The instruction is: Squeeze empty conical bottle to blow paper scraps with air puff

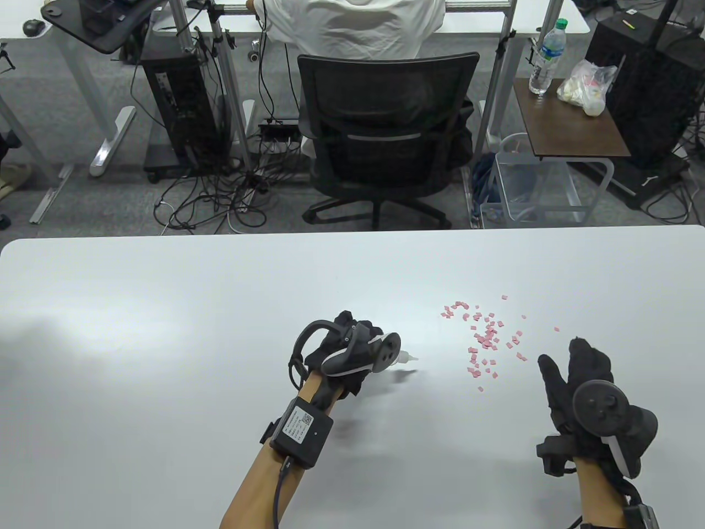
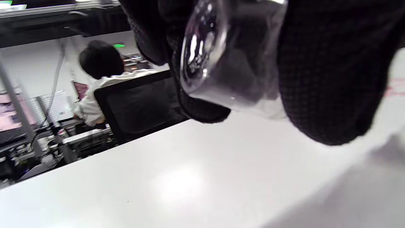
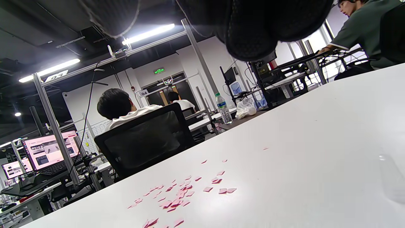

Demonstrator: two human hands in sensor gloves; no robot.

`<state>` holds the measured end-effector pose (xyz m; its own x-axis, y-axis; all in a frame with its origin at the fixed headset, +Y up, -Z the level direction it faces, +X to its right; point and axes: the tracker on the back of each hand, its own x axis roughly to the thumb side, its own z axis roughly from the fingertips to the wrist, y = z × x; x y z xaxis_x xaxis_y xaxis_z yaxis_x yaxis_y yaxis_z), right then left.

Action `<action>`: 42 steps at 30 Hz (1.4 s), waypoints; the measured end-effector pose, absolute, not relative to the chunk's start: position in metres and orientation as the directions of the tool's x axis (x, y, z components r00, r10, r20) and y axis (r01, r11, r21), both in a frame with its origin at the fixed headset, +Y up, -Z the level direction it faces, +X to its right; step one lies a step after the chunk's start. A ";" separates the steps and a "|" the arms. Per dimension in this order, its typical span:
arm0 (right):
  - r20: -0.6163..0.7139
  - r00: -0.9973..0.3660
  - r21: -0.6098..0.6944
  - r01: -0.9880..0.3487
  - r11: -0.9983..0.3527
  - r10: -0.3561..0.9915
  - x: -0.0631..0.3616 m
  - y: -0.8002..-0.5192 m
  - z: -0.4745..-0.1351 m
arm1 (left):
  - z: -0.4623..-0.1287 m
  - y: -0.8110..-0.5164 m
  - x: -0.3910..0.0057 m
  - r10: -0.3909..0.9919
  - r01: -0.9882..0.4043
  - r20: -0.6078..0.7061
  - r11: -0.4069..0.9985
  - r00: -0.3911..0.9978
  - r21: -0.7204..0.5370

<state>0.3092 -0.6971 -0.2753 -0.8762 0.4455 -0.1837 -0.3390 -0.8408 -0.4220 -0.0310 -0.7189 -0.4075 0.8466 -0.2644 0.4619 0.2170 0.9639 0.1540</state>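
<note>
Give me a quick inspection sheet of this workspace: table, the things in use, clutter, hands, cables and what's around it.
Surface: white table, glossy, bare apart from the items below.
Job's things: clear bottle held in the left hand, its white nozzle pointing toward the pink paper scraps, which lie scattered right of centre, apart from the nozzle.
Clutter: nothing seen on the table.
Hands: left hand grips the bottle; right hand is raised beside the scraps, fingers straight, holding nothing.
Cables: one runs from the left wrist unit; a tangle on the floor.
Surroundings: a seated person in a black office chair, a side table with a water bottle.
</note>
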 end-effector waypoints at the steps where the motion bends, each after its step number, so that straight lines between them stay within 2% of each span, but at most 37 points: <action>1: -0.185 -0.876 -0.423 -0.339 -0.841 0.446 0.309 -0.697 -0.275 | -0.407 -0.720 -0.031 -0.228 0.178 0.456 0.972 0.860 0.151; 4: -0.189 -0.867 -0.429 -0.349 -0.833 0.460 0.312 -0.697 -0.275 | -0.407 -0.720 -0.030 -0.175 0.155 0.442 0.985 0.880 0.079; 6: -0.192 -0.865 -0.428 -0.352 -0.832 0.465 0.313 -0.697 -0.275 | -0.405 -0.718 -0.026 -0.281 0.214 0.421 0.956 0.862 0.202; 7: -0.192 -0.863 -0.430 -0.354 -0.830 0.468 0.314 -0.697 -0.274 | -0.407 -0.718 -0.024 -0.337 0.280 0.402 0.940 0.852 0.194; 11: -0.189 -0.861 -0.444 -0.354 -0.823 0.473 0.316 -0.696 -0.273 | -0.409 -0.716 -0.028 -0.253 0.204 0.314 0.962 0.915 0.181; 13: -0.189 -0.863 -0.439 -0.353 -0.826 0.469 0.315 -0.697 -0.274 | -0.408 -0.715 -0.029 -0.224 0.166 0.276 0.962 0.935 0.219; 15: -0.192 -0.868 -0.434 -0.343 -0.833 0.458 0.314 -0.698 -0.274 | -0.406 -0.714 -0.027 -0.318 0.263 0.275 0.939 0.907 0.221; 17: -0.200 -0.867 -0.436 -0.339 -0.834 0.456 0.315 -0.698 -0.274 | -0.402 -0.712 -0.028 -0.316 0.254 0.311 0.941 0.896 0.225; 19: -0.205 -0.850 -0.447 -0.359 -0.819 0.485 0.319 -0.697 -0.273 | -0.392 -0.708 -0.032 -0.251 0.193 0.316 0.960 0.915 0.203; 21: -0.220 -0.822 -0.472 -0.382 -0.794 0.526 0.325 -0.694 -0.270 | -0.379 -0.703 -0.038 -0.198 0.120 0.328 0.963 0.924 0.241; 26: -0.250 -0.774 -0.502 -0.410 -0.762 0.581 0.336 -0.687 -0.264 | -0.347 -0.687 -0.044 -0.112 0.027 0.332 0.968 0.936 0.251; 30: -0.215 -0.657 -0.571 -0.516 -0.639 0.722 0.355 -0.670 -0.248 | -0.315 -0.671 -0.058 -0.069 -0.029 0.344 0.962 0.936 0.271; 33: -0.176 -0.601 -0.599 -0.563 -0.570 0.779 0.363 -0.660 -0.241 | -0.294 -0.667 -0.073 -0.027 -0.066 0.343 0.964 0.939 0.256; 39: -0.276 -0.608 -0.563 -0.525 -0.639 0.744 0.378 -0.655 -0.248 | -0.259 -0.677 -0.100 0.001 -0.093 0.331 0.961 0.944 0.262; 41: -0.351 -0.641 -0.503 -0.485 -0.715 0.682 0.375 -0.661 -0.255 | -0.255 -0.684 -0.106 0.019 -0.109 0.331 0.960 0.944 0.258; 42: -0.409 -0.681 -0.429 -0.444 -0.786 0.608 0.371 -0.666 -0.261 | -0.254 -0.689 -0.110 0.024 -0.110 0.326 0.963 0.945 0.246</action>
<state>0.3708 -0.6662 -0.2612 -0.6809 0.6078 -0.4085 -0.4443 -0.7863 -0.4293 -0.1098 -0.6888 -0.2538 0.9450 0.0244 0.3262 -0.1099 0.9630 0.2462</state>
